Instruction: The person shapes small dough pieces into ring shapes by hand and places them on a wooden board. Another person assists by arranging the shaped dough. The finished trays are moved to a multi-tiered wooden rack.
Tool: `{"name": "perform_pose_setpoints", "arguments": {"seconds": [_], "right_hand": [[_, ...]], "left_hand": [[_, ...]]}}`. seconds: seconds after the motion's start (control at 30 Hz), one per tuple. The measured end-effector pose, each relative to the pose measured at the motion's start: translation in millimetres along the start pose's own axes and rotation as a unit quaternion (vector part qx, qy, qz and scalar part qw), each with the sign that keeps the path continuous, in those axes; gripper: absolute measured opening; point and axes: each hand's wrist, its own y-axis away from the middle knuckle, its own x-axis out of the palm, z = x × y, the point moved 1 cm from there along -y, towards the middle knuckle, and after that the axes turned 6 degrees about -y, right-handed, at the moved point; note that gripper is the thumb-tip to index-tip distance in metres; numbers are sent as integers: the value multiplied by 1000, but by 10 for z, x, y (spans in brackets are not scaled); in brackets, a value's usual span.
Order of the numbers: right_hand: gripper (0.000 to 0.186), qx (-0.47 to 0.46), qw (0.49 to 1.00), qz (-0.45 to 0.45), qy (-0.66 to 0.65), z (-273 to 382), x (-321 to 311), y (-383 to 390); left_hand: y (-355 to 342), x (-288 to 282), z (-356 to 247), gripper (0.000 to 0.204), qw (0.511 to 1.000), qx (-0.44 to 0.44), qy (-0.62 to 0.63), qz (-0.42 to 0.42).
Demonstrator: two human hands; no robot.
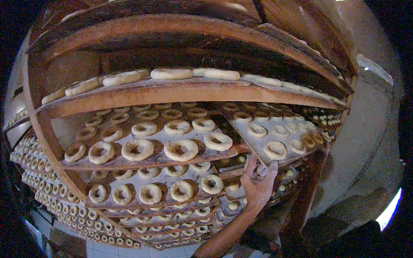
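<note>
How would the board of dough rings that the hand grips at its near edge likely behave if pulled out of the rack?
The board looks stiff, probably wood. With only the right hand at one edge, it may tip as it slides out. The pale dough rings lie loose on it and look soft and easily dented.

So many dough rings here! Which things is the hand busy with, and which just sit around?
In hand:
right hand, gripping the near edge of the right board
right board, tilted, carrying dough rings

Just sitting:
left boards of rings, stacked in the rack
top shelf of long dough pieces
far-left rack of small rings
</note>
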Motion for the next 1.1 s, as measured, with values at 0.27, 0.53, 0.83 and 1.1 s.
{"name": "perform_pose_setpoints", "arguments": {"seconds": [0.27,0.53,0.83,1.1], "right_hand": [[55,-8,999,-37,-36,-247,218,183],[53,105,974,-119,-162,-935,423,2239],[51,290,829,-388,-281,-1820,1011,6071],[32,261,522,-808,88,-1033,2313,9272]], "left_hand": [[-333,-361,39,21,962,3,-237,135],[1394,-1154,1087,17,877,-114,-147,443],[4056,-3266,2128,14,572,-108,-143,800],[5294,-3917,-37,19,324,-85,151,930]]}}
